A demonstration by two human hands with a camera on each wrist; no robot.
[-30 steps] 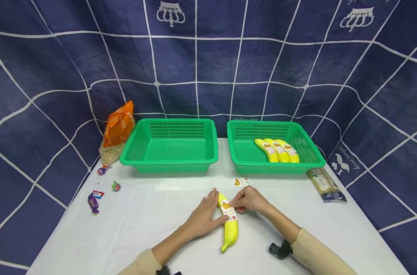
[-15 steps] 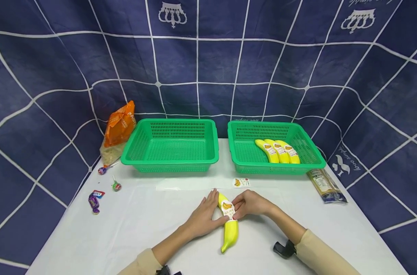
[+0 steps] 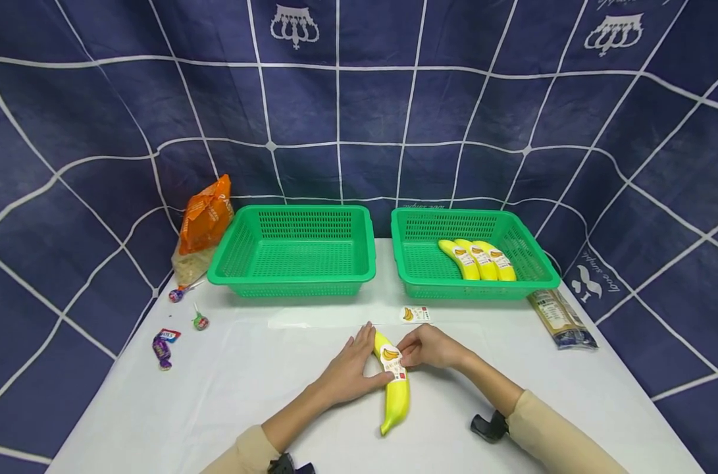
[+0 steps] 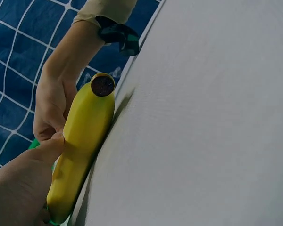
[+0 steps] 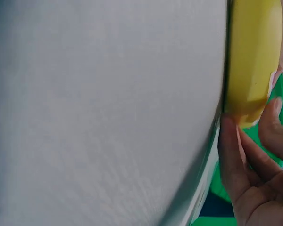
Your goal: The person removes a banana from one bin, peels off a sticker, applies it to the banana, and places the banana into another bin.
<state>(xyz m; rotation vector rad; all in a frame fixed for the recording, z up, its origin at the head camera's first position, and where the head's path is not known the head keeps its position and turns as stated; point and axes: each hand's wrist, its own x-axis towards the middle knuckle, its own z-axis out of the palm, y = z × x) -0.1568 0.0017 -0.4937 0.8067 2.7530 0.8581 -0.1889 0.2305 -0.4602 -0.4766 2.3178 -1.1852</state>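
A yellow banana (image 3: pixel 397 403) lies on the white table with a printed sticker (image 3: pixel 389 356) along its upper half. My left hand (image 3: pixel 348 374) holds it from the left, thumb on the sticker's lower end and fingertips by the far tip. The left wrist view shows the banana (image 4: pixel 87 127) stem end up, with that thumb (image 4: pixel 54 147) against its side. From the right, my right hand (image 3: pixel 432 347) has its thumb on the sticker's edge. In the right wrist view, its thumb and fingers stand on two sides of the banana (image 5: pixel 252 52).
Another banana sticker (image 3: pixel 416 314) lies beyond the hands. An empty green basket (image 3: pixel 291 288) stands at back left; a second green basket (image 3: pixel 465 290) holds three stickered bananas (image 3: pixel 478 261). Candies (image 3: pixel 161 349), lollipops (image 3: pixel 201 321) and an orange bag (image 3: pixel 206 217) are at left, a clear packet (image 3: pixel 563 319) at right.
My right hand has slid down along the sticker toward its lower end, then back up to about its middle. The left hand and the banana have hardly moved.
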